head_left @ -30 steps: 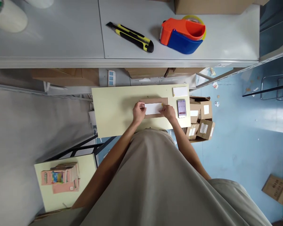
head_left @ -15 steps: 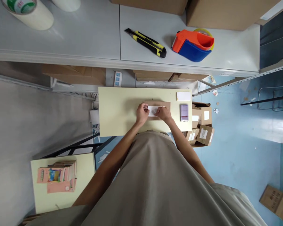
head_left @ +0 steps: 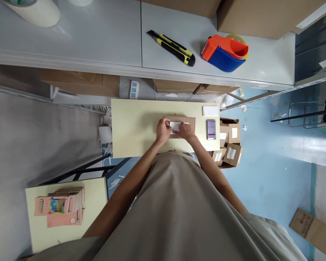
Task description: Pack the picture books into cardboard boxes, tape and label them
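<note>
A brown cardboard piece (head_left: 191, 122) lies on the pale yellow table, with a white paper label (head_left: 175, 126) flat over its middle. At the label's left end, my left hand (head_left: 163, 130) is closed, thumb and fingers pinching its edge. My right hand (head_left: 187, 132) rests over the label's right part, its fingers bent together and pressed against the paper. That hand hides some of the label. Right of the hands lie a phone (head_left: 211, 129) with a lit screen and a small white box or stack of labels (head_left: 210, 111).
On the grey shelf (head_left: 103, 43) ahead are a yellow-black utility knife (head_left: 171, 48) and an orange-blue tape dispenser (head_left: 224, 53). A carton of small boxes (head_left: 229, 145) stands right of the table (head_left: 133, 127). Pink booklets (head_left: 60, 206) lie on a side table, lower left.
My right hand has slid slightly left along the label and covers more of it. My left hand keeps its place at the label's left end. The camera view has shifted a little.
</note>
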### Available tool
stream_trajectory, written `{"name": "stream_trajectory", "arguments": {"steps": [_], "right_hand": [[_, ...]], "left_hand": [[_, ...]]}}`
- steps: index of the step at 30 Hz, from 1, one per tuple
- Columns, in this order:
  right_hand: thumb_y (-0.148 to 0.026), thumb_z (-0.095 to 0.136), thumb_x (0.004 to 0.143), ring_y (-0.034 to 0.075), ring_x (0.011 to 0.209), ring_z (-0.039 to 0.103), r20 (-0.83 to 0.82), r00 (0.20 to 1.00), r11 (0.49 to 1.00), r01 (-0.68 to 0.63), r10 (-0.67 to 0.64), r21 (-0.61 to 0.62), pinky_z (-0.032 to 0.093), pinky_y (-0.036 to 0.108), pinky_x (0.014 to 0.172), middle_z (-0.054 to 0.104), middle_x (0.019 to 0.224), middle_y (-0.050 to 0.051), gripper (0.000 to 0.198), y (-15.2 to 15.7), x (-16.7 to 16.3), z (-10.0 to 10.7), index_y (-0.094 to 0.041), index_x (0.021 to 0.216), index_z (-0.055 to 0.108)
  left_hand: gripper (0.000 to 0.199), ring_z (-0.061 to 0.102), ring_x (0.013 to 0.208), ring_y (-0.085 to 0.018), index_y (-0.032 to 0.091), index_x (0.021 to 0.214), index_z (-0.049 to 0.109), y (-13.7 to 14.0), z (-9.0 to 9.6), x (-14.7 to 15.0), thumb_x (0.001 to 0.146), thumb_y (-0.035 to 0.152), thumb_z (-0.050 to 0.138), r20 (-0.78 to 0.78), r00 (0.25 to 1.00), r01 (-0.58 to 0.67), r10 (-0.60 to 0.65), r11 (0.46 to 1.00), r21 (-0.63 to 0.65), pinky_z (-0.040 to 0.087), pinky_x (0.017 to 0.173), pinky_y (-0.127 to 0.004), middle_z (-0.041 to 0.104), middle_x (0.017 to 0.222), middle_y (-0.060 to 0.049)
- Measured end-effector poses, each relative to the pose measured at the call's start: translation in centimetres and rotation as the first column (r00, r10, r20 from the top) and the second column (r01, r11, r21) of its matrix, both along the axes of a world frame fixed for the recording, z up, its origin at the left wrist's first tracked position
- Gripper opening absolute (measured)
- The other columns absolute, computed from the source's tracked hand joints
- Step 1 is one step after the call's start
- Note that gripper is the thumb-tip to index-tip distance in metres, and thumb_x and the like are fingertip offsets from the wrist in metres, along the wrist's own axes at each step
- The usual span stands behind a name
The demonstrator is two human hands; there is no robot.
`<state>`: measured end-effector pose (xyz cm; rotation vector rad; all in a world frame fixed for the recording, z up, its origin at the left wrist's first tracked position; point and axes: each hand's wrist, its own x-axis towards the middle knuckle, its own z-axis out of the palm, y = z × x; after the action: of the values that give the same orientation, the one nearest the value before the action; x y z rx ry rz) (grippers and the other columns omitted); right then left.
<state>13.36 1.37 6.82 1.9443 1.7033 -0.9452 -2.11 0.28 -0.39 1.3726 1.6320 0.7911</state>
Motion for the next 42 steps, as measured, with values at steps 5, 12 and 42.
{"name": "stream_trajectory", "arguments": {"steps": [5,12,42], "right_hand": [[-0.066,0.062,0.106,0.039,0.134,0.069,0.031,0.997,0.997,0.075,-0.076,0.025,0.053,0.043,0.108,0.074,0.136,0.029,0.068,0.8,-0.8,0.1,-0.007,0.138,0.071],[-0.075,0.061,0.104,0.04,0.132,0.07,0.052,0.993,0.993,0.104,-0.107,0.058,0.054,0.045,0.109,0.075,0.135,0.029,0.076,1.7,-1.6,0.3,-0.007,0.134,0.074],[-0.063,0.071,0.103,0.029,0.115,0.076,0.007,0.87,0.829,0.468,-0.493,0.306,0.055,0.034,0.094,0.082,0.117,0.015,0.044,-7.2,3.4,-0.8,-0.021,0.117,0.067]], "left_hand": [[0.039,0.065,0.086,-0.021,0.023,0.106,0.064,0.3,0.0,-0.6,0.077,-0.003,0.07,-0.012,1.0,0.001,-0.001,1.0,-0.03,0.056,0.093,-0.039,0.063,0.092,-0.002],[0.043,0.066,0.084,-0.019,0.024,0.107,0.063,0.0,-0.2,-1.4,0.075,-0.003,0.072,0.024,1.0,0.008,-0.007,0.999,-0.042,0.057,0.09,-0.036,0.063,0.09,0.0],[0.079,0.074,0.105,-0.027,0.022,0.138,0.049,-3.5,-1.7,-4.0,0.075,0.032,0.096,-0.02,1.0,-0.014,0.009,0.963,-0.27,0.056,0.094,-0.039,0.072,0.112,-0.007]]}}
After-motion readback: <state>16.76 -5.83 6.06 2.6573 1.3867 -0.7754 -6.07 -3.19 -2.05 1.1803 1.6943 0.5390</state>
